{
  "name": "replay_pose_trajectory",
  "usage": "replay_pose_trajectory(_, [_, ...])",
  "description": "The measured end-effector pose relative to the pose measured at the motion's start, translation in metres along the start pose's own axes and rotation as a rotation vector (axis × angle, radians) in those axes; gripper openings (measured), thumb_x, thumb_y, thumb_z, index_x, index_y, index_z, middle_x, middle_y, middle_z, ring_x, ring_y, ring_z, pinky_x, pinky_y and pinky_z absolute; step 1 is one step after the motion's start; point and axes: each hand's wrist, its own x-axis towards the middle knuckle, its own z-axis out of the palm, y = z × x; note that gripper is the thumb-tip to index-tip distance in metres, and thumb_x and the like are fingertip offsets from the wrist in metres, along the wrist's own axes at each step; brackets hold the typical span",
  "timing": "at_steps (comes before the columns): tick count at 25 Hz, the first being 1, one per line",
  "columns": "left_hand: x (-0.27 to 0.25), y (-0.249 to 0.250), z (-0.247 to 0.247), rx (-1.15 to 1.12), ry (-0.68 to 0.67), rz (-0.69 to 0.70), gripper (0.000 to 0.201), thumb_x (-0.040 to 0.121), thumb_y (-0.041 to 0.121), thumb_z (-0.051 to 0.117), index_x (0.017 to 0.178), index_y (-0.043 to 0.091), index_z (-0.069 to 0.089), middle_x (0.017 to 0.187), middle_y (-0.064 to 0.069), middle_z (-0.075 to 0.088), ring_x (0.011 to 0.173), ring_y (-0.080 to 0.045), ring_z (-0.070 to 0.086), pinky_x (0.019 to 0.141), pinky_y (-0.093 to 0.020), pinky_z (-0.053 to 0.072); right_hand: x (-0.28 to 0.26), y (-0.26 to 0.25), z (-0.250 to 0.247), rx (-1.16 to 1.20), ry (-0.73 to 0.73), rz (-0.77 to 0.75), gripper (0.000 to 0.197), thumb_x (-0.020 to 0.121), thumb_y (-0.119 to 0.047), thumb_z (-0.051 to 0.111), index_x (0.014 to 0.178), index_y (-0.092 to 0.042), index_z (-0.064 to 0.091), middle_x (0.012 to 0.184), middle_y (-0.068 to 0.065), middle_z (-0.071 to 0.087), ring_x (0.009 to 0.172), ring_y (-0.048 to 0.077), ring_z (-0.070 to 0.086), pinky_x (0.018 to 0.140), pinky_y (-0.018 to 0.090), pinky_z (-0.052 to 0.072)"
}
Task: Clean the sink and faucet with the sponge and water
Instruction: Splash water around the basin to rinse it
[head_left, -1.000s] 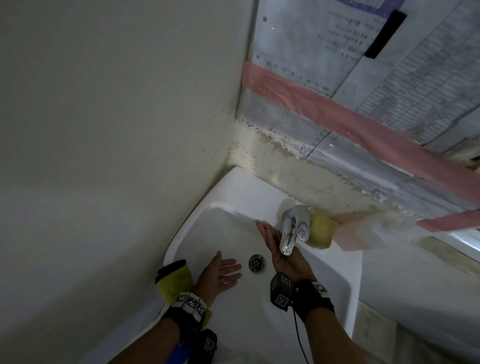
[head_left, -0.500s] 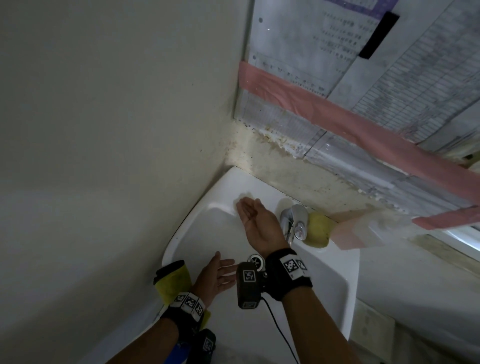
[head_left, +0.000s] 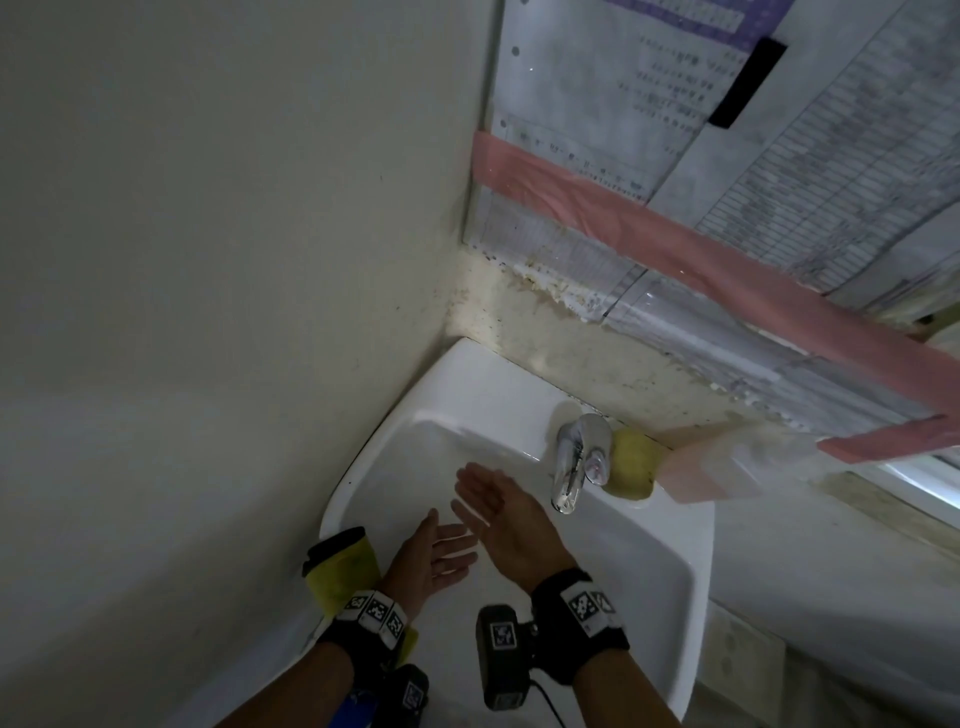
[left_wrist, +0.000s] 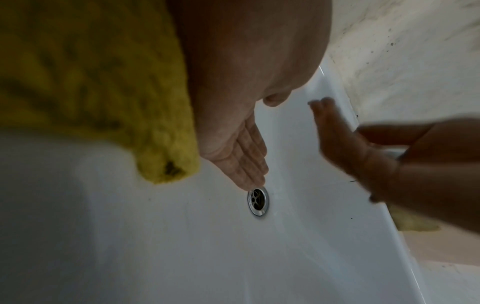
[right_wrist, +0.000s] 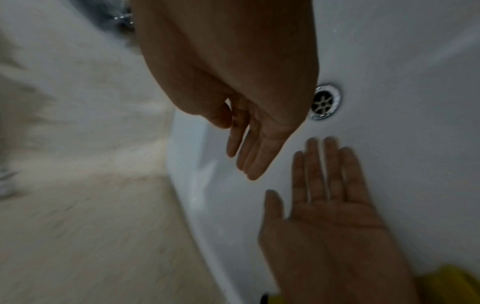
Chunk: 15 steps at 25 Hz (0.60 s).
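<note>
A white sink (head_left: 467, 374) sits in a wall corner, with a chrome faucet (head_left: 576, 462) on its back rim. One yellow sponge (head_left: 631, 465) lies just behind and right of the faucet. A second yellow sponge with a dark edge (head_left: 340, 566) rests on the sink's left rim, beside my left wrist. Both hands hover over the basin, holding nothing. My left hand (head_left: 449, 535) has flat, spread fingers reaching toward the drain (left_wrist: 257, 202). My right hand (head_left: 478, 493) is open, palm turned left, just above the left hand's fingers and left of the spout.
Bare walls close in on the left and behind the sink. Papers held by pink tape (head_left: 675, 244) hang above the back wall. A pale pinkish object (head_left: 701, 467) lies on the ledge right of the sponge. The wall strip behind the sink is stained.
My right hand left the spot under the spout, swept to the basin's back left, then drew back toward my left hand. The left hand stayed put.
</note>
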Motion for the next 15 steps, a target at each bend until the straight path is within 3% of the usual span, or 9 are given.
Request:
replay_pose_trajectory(2, [0.001,0.001,0.001,-0.001,0.006,0.0,0.061,0.103,0.057,0.043,0.124,0.004,0.065,0.113,-0.014,0.076,0.108,-0.034,0.071,0.1,-0.047,0.054,0.0,0.014,-0.024,0.064,0.077,0.058,0.038,0.108,-0.017,0.043,0.133,0.008,0.057,0.129,0.024,0.066,0.114,0.032,0.065,0.093,0.04,0.058])
replay_pose_trajectory(4, [0.001,0.001,0.001,0.006,-0.001,-0.014,0.062,0.103,0.058,0.042,0.125,0.004,0.066,0.114,-0.013,0.075,0.109,-0.034,0.071,0.095,-0.044,0.056,0.001,0.009,-0.045,0.188,0.125,0.04,0.039,0.101,-0.009,0.057,0.136,0.009,0.055,0.124,0.026,0.067,0.104,0.035,0.07,0.082,0.041,0.063])
replay_pose_trajectory(6, [0.003,0.0,0.0,0.014,-0.007,-0.02,0.063,0.103,0.058,0.042,0.126,0.004,0.066,0.116,-0.013,0.075,0.109,-0.033,0.071,0.093,-0.043,0.056,-0.001,-0.009,-0.056,0.356,0.089,0.025,0.066,0.074,0.003,0.084,0.133,0.011,0.056,0.126,0.029,0.066,0.104,0.04,0.071,0.081,0.046,0.063])
replay_pose_trajectory(7, [0.003,0.0,0.0,0.016,-0.01,-0.022,0.063,0.103,0.058,0.042,0.126,0.004,0.065,0.116,-0.013,0.075,0.109,-0.033,0.071,0.094,-0.043,0.056,-0.005,-0.021,-0.055,0.43,0.051,0.021,0.068,0.071,0.003,0.085,0.132,0.012,0.056,0.131,0.03,0.062,0.109,0.043,0.069,0.088,0.048,0.061])
replay_pose_trajectory(9, [0.003,-0.001,-0.001,0.024,-0.013,-0.019,0.063,0.103,0.057,0.042,0.127,0.004,0.065,0.116,-0.013,0.075,0.11,-0.033,0.071,0.095,-0.044,0.056,-0.012,-0.04,-0.052,0.552,0.011,0.035,0.049,0.089,-0.006,0.062,0.134,0.012,0.054,0.14,0.031,0.055,0.126,0.044,0.058,0.105,0.046,0.05])
replay_pose_trajectory(11, [0.002,-0.001,-0.001,0.027,-0.02,-0.018,0.063,0.103,0.057,0.042,0.127,0.004,0.065,0.117,-0.013,0.075,0.11,-0.033,0.071,0.096,-0.045,0.055,-0.011,-0.052,-0.054,0.648,-0.014,0.099,0.045,0.098,-0.012,0.049,0.137,0.011,0.052,0.144,0.031,0.052,0.136,0.042,0.048,0.115,0.043,0.039])
replay_pose_trajectory(15, [0.001,-0.001,0.0,0.029,-0.024,-0.025,0.062,0.104,0.057,0.042,0.127,0.004,0.064,0.118,-0.014,0.074,0.111,-0.034,0.07,0.096,-0.044,0.055,-0.009,-0.046,-0.054,0.708,-0.049,0.174,0.047,0.104,-0.015,0.041,0.143,0.009,0.048,0.148,0.03,0.048,0.14,0.039,0.044,0.118,0.04,0.036])
